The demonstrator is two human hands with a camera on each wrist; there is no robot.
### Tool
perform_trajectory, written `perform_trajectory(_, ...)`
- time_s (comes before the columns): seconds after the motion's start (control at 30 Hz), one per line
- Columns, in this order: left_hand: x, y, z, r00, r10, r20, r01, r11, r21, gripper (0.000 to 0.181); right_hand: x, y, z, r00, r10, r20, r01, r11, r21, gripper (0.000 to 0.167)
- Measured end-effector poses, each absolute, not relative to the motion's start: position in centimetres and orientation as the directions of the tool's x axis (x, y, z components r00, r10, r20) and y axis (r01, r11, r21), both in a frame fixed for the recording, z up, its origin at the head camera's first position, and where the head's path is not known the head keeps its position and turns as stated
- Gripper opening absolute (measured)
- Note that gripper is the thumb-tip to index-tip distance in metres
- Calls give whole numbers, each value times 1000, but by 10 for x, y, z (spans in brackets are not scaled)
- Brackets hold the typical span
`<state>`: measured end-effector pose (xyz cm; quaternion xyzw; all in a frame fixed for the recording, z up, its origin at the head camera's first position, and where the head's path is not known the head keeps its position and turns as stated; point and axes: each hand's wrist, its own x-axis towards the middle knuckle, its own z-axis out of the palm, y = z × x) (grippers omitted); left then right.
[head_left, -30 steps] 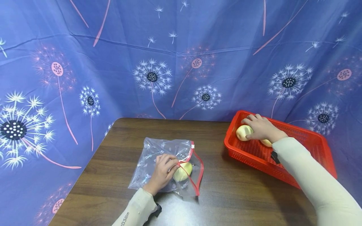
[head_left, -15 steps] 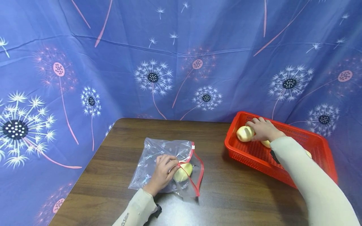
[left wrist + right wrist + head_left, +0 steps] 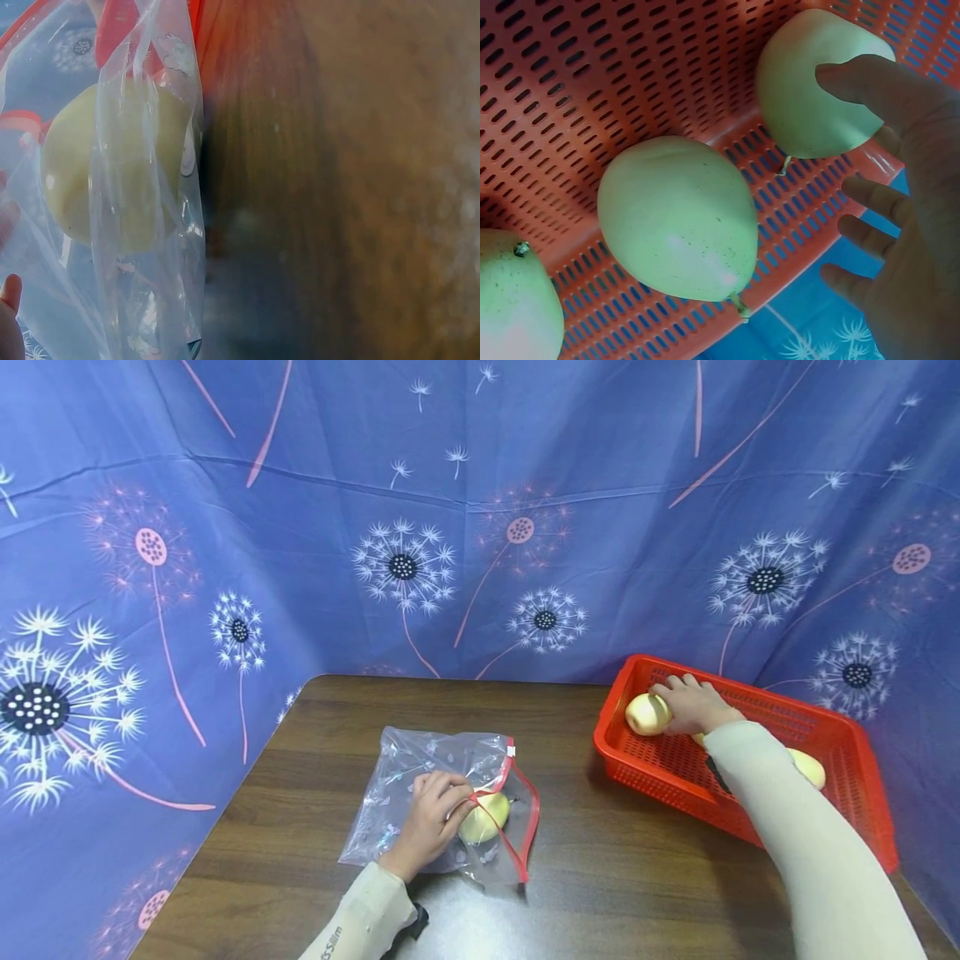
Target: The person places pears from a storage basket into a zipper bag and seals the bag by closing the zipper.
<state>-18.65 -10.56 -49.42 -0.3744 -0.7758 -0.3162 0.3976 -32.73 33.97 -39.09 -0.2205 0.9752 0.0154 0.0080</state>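
Note:
A clear plastic bag (image 3: pixel 405 760) with a red zip edge lies flat, one pear (image 3: pixel 480 827) inside near its mouth. My left hand (image 3: pixel 431 818) pinches the red edge beside that pear; through creased film the same pear (image 3: pixel 71 165) fills much of the left wrist view. Over the red basket (image 3: pixel 675 789), my right hand (image 3: pixel 693 703) is at the leftmost pear (image 3: pixel 647 715). In the right wrist view its thumb lies over that pear (image 3: pixel 810 112), other fingers apart and slightly bent. Two more pears (image 3: pixel 679 217) (image 3: pixel 514 300) sit in the basket.
The basket stands at the right of the brown wooden table (image 3: pixel 337 710), close to the blue dandelion-print cloth (image 3: pixel 465 568) behind. Bare tabletop separates bag and basket. My right forearm crosses the basket's near edge.
My right hand has shifted slightly right, uncovering more of the leftmost pear. The right forearm has swung left, revealing a pear at the basket's right. My left hand has stayed put.

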Motion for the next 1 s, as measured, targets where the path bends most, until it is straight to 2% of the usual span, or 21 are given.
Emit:
perform_trajectory(0.47,-186,-105,-495,-412,326,851,832,515,205,32,-336,344,-405,-929,-369,-28,-369,929,-21,68)
perform_trajectory(0.77,-186,-104,-495,-416,322,851,828,520,209,32,-338,348,-414,-942,-326,-85,-318,943,-95,78)
perform_trajectory(1.0,-186,-104,-494,-411,326,851,831,518,203,33,-336,354,-422,-949,-307,-65,-299,948,-111,82)
